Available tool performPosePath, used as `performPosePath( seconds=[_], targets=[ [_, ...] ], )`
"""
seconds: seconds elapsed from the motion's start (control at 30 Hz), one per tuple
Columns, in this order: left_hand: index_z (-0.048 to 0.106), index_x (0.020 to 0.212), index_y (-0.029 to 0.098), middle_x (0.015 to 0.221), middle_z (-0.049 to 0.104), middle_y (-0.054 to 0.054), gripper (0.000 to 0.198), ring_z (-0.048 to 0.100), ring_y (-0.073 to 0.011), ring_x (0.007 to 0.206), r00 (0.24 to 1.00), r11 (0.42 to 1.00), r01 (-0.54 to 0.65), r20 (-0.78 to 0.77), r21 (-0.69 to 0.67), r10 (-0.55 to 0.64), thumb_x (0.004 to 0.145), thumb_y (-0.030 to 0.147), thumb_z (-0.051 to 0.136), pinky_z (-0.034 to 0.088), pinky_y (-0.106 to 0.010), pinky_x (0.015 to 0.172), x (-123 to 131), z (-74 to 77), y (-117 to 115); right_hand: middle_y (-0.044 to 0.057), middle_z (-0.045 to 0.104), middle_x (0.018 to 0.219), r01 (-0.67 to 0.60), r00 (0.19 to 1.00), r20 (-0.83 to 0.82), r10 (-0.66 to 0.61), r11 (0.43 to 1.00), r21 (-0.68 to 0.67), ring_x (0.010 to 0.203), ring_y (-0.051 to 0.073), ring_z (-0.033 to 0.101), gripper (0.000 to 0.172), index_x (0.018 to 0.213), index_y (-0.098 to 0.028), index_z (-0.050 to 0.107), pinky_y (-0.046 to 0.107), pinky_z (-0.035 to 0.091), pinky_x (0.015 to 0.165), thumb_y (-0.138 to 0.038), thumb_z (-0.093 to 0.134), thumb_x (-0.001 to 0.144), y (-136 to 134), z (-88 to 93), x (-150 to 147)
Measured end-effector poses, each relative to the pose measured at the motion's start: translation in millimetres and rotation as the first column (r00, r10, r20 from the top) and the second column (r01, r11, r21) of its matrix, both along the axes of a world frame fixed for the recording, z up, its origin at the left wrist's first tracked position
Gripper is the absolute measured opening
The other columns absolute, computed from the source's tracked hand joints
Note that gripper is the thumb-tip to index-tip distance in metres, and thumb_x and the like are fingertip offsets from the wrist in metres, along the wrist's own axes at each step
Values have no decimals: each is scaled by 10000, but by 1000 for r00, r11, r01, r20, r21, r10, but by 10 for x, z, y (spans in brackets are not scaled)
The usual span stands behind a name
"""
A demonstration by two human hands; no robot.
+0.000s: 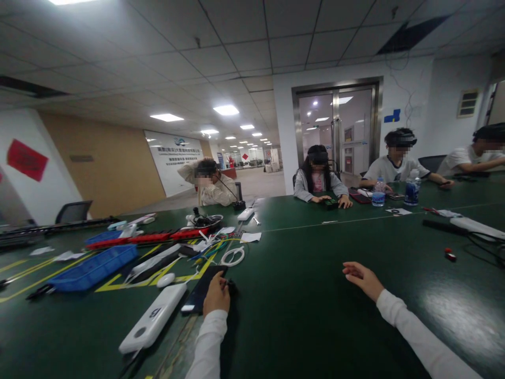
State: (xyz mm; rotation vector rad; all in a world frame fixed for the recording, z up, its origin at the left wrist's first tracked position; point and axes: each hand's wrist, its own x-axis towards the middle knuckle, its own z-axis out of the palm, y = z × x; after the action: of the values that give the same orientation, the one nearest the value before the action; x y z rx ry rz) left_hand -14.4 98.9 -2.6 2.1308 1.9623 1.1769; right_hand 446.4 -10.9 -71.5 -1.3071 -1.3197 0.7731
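Note:
My left hand (216, 296) is over the table at the right edge of a dark flat tablet-like thing (203, 288). Its fingers are curled in around a small black object (232, 287), whose kind I cannot make out. Left of that hand lies a long white device (153, 318) with a round grey spot and a cable. A white rounded piece (165, 280) is just beyond the device. To the right, my right hand (365, 280) hovers above the green table (292, 273), fingers loosely stretched and holding nothing.
A blue tray (94, 268), white cable coil (232, 256), coloured wires and red strips crowd the left side. Two bottles (378, 192) stand at the far right. A small red-and-black piece (450, 255) lies right. Several people sit across the table; one touches a dark green item (330, 203).

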Motion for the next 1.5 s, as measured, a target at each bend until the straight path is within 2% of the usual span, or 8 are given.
performPosePath(
  seconds=[0.3, 0.67, 0.9, 1.13, 1.5],
  targets=[
    [354, 1120, 203, 908, 530, -26, 438, 551, -132, 789, 1000, 999, -15, 11, 31, 15, 691, 148, 423, 431, -280, 765, 16, 19, -12, 21, 609, 951, -4, 999, 35, 6, 999, -54, 900, 198, 572, 367, 1034, -220, 520, 333, 472, 772, -308, 576, 682, -47, 85, -7],
    [329, 1157, 200, 904, 539, -23, 471, 542, -134, 808, 999, 999, 32, -23, -22, -32, 699, 157, 435, 416, -280, 798, -9, -19, 36, 26, 614, 937, -6, 1000, -1, 6, 999, -40, 901, 206, 570, 346, 1012, -211, 539, 348, 466, 791, -286, 590, 677, -78, 120, -28],
    [374, 1138, 206, 934, 551, -17, 446, 548, -108, 786, 997, 1000, 2, -76, -17, -4, 702, 147, 449, 430, -238, 706, -15, -42, 34, 30, 623, 929, -12, 1000, 6, 12, 999, -39, 894, 203, 576, 352, 1001, -204, 544, 348, 462, 797, -292, 598, 665, -37, 61, -11],
    [366, 1140, 223, 979, 544, -7, 438, 557, -88, 726, 997, 998, -49, -55, -47, 47, 718, 150, 456, 423, -222, 650, 56, 22, -24, 31, 635, 906, -4, 1000, -6, 4, 1000, -30, 878, 208, 584, 336, 961, -200, 573, 346, 469, 789, -310, 616, 646, -52, 77, -19],
    [391, 1125, 239, 959, 546, -4, 427, 556, -90, 722, 997, 996, -69, -47, -56, 66, 715, 148, 465, 413, -223, 632, 146, 110, -161, 25, 618, 956, -27, 998, 47, 31, 997, -72, 925, 218, 563, 327, 992, -224, 558, 361, 460, 803, -323, 585, 682, -57, 38, 25]
  ],
)
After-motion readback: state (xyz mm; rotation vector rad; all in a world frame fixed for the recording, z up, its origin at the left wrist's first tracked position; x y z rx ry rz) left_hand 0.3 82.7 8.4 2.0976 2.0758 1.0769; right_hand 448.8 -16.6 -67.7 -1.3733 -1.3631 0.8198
